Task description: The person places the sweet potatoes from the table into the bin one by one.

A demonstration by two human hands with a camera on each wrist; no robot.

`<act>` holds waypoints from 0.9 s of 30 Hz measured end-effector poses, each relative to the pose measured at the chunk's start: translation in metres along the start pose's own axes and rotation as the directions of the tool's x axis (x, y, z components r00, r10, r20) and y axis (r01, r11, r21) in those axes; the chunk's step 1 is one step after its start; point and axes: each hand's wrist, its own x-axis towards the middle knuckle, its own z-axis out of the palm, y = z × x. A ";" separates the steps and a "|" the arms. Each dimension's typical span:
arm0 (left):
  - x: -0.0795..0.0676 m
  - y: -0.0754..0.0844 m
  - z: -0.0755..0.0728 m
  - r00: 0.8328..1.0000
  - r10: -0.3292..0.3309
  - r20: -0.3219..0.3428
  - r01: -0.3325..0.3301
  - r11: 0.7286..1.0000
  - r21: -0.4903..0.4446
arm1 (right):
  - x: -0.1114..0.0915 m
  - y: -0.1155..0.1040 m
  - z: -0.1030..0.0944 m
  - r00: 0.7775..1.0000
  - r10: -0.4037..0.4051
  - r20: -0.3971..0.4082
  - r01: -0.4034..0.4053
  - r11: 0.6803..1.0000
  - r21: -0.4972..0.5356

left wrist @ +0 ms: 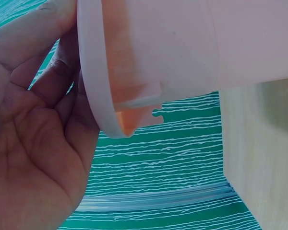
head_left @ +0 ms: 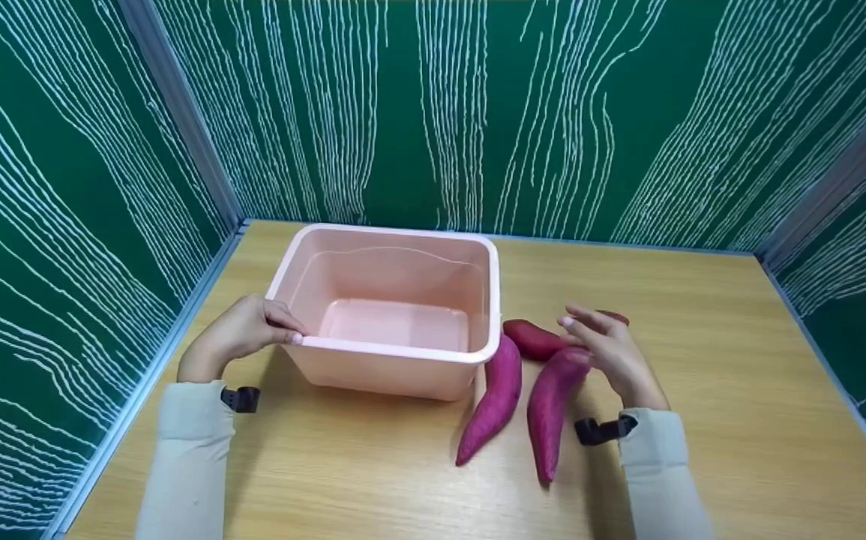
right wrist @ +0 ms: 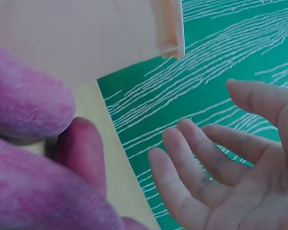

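Where green walls (head_left: 395, 150) with wavy white lines rise on the left, right and far sides, a pale wooden surface (head_left: 702, 337) spreads between them. Left of its middle, toward the far side, a pink tub (head_left: 388, 377) stands mouth up. A left sleeve (head_left: 185, 457) and a right sleeve (head_left: 661, 472), both pale, reach in from the near side. The left hand (head_left: 245, 330) pinches the tub's near rim at the left corner, its grip grasping that edge. Over the sweet potatoes (head_left: 549, 412), the right hand (head_left: 606, 352) has its grip released, fingers loosely spread. Two of them lie just right of the tub, pointing nearward; a darker one lies behind (whether the reddish end past the right hand is its own, I cannot tell). A small black camera (head_left: 241, 399) sits at the left wrist.
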 end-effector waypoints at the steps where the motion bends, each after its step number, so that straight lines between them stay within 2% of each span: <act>1: 0.000 0.000 0.000 1.000 -0.006 0.001 0.006 1.000 0.000 | -0.001 0.003 0.000 1.000 0.009 -0.013 -0.009 1.000 0.007; 7: -0.001 0.001 0.000 1.000 -0.024 0.013 0.025 1.000 -0.009 | -0.008 0.021 0.003 0.993 0.073 -0.089 -0.067 0.995 0.071; 12: -0.001 0.002 -0.001 0.999 -0.032 0.013 0.033 0.999 -0.016 | -0.011 0.033 0.006 0.979 0.117 -0.164 -0.101 0.990 0.099; 18: 0.000 0.001 -0.001 1.000 -0.025 0.019 0.025 0.999 -0.024 | -0.013 0.049 0.010 0.963 0.158 -0.219 -0.134 0.984 0.121; 24: -0.001 0.001 0.000 1.000 -0.007 0.017 0.007 1.000 -0.016 | -0.017 0.061 0.017 0.948 0.245 -0.204 -0.188 0.947 0.262; 27: -0.001 0.001 0.000 1.000 -0.013 0.018 0.014 1.000 -0.020 | -0.018 0.065 0.020 0.946 0.266 -0.184 -0.207 0.935 0.287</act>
